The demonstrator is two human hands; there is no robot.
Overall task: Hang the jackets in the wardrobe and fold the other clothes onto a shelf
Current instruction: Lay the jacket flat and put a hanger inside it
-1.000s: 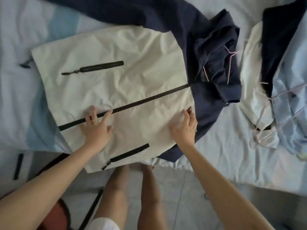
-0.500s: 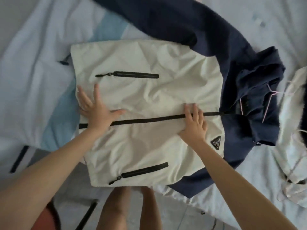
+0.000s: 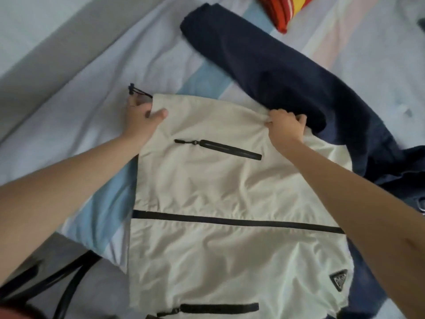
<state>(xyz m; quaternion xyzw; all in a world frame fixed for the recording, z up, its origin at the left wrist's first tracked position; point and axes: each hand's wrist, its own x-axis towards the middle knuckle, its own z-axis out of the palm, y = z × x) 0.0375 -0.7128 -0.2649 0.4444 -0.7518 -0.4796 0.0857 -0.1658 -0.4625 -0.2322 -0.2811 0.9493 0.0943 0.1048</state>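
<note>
A cream and navy jacket (image 3: pixel 230 192) lies flat on the bed, its zipped front up, with black pocket zips and a black triangle badge at the lower right. Its navy sleeve (image 3: pixel 253 65) stretches away toward the top of the view. My left hand (image 3: pixel 142 116) grips the jacket's far left corner by the black drawcord toggle, thumb on top of the fabric. My right hand (image 3: pixel 285 125) pinches the far edge of the cream panel where it meets the navy sleeve.
The bed sheet (image 3: pixel 69 111) is pale with blue and pink stripes. A red and yellow striped cloth (image 3: pixel 282 10) lies at the top. A dark chair frame (image 3: pixel 69 284) stands at the lower left beside the bed edge.
Both hands left the middle zip and moved to the jacket's far edge, where they now grip it. The view shifted so the other clothes on the right are out of sight.
</note>
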